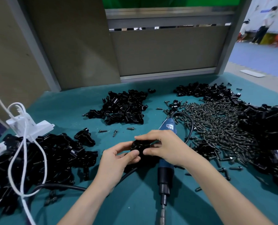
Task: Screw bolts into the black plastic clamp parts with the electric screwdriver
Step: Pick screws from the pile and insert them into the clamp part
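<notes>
**Hands.** The left hand (118, 157) and the right hand (164, 146) meet over the middle of the surface (135, 208), which is covered in teal cloth. Both grasp one black clamp part (139, 146). The left thumb and curled fingers pinch it from the left. The right thumb and forefinger pinch it from the right. The part is held just above the surface.

**Tool.** The electric screwdriver (165, 169) lies flat on the surface beneath the right hand. Its blue body runs from the middle toward the near edge, with the metal bit pointing at the near edge. A black cable (189, 125) leaves its far end and loops over the bolts. Whether the right hand touches the tool cannot be told.

**Stock.**
- A wide heap of bolts (219, 127) lies right of the tool, toward the right edge.
- Three loose bolts (114, 132) lie apart, just beyond the hands.
- Heaps of black clamp parts lie at four places: the far middle (123, 108), the far right corner (204, 91), the right edge (264, 135) and the left edge (54, 159).

**Other items.** A white power strip (29, 125) sits at the left edge behind the left heap. A white cord (23, 143) loops down from it across that heap toward the near edge.
</notes>
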A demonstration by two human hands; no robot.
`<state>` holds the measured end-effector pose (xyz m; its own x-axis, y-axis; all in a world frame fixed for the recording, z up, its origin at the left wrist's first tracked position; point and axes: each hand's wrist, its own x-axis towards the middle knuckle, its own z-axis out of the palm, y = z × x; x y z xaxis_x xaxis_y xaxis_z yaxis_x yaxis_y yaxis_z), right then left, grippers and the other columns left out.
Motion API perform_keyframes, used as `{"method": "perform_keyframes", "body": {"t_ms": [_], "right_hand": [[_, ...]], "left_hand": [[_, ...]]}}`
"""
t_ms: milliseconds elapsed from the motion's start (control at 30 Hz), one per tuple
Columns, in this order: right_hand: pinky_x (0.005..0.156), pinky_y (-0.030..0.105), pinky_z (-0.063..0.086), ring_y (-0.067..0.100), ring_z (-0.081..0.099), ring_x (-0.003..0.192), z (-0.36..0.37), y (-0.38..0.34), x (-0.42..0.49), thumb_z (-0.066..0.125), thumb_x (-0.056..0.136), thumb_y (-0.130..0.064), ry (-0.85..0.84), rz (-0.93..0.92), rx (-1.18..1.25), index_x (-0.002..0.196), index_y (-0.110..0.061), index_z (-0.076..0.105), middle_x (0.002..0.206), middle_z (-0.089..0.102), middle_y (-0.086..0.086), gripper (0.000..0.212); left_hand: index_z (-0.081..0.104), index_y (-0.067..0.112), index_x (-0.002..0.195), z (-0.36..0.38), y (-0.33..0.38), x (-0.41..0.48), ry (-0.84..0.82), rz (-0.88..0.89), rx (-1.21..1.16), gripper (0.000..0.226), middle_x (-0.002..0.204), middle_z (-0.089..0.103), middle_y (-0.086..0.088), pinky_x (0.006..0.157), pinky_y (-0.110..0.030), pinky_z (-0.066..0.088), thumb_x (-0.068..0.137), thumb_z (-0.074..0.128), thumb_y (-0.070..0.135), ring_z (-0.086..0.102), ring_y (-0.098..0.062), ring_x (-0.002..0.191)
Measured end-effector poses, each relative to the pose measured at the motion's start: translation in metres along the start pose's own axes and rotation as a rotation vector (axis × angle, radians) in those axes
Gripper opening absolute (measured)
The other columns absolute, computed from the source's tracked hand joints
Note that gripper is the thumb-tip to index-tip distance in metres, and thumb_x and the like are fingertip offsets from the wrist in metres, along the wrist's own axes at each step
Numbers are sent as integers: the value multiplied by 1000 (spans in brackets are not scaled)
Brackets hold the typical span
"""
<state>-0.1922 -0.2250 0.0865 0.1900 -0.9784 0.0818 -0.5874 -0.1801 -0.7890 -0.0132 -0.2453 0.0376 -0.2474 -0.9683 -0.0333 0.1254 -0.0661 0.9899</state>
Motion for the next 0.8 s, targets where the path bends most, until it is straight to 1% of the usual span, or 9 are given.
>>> {"method": "perform_keyframes", "body": {"t_ms": [100,167,233,367,467,567,667,733,800], "right_hand": [[90,17,51,6,66,99,-1,2,0,76,79,-3,21,44,66,112,-20,70,107,71,-5,38],[88,19,52,4,67,95,-1,2,0,77,77,0,23,49,96,103,-22,71,100,73,-6,35],[88,19,53,3,67,93,-1,2,-1,77,76,2,26,47,115,99,-24,71,97,73,-7,35],[89,23,54,8,69,92,1,3,0,76,75,4,40,64,155,98,-21,71,97,74,-2,34],[90,27,55,13,69,92,1,4,-1,76,75,4,37,76,172,97,-20,71,96,74,-1,33],[91,29,55,13,69,92,1,5,-1,76,75,5,30,77,178,95,-22,71,95,74,-2,34],[92,30,54,12,69,94,2,5,0,76,75,5,35,78,178,94,-25,70,97,74,-2,36],[92,30,54,12,69,94,1,5,0,76,75,5,36,77,174,93,-25,70,98,74,-2,36],[91,30,54,13,69,93,1,6,0,76,75,5,36,75,169,95,-21,71,97,74,-2,34]], "left_hand": [[70,9,103,0,1,0,-47,8,-11,27,88,76,-9,65,-18,55,80,68,-5,71,-17,68],[71,11,101,-1,1,-1,-66,7,-18,26,88,76,-10,66,-18,55,80,68,-5,71,-17,69],[72,12,98,0,2,-1,-64,4,-37,26,88,76,-10,65,-17,55,76,70,-2,71,-17,69],[72,11,98,0,2,0,-57,0,-71,35,92,76,-10,66,-16,55,63,74,11,73,-17,73],[72,10,99,0,1,0,-70,1,-51,37,92,76,-11,66,-16,55,62,75,13,72,-17,73],[72,12,98,0,1,-1,-73,5,-25,36,89,76,-10,65,-16,54,62,75,14,71,-16,69],[71,11,99,0,1,-2,-69,15,-16,34,88,76,-8,64,-16,54,65,74,12,70,-15,67],[70,11,101,1,1,-2,-76,31,-24,30,91,76,-8,64,-17,54,72,72,3,69,-14,67],[69,11,103,2,0,-2,-79,50,-13,30,91,76,-6,63,-16,53,79,68,-5,67,-12,66]]}}
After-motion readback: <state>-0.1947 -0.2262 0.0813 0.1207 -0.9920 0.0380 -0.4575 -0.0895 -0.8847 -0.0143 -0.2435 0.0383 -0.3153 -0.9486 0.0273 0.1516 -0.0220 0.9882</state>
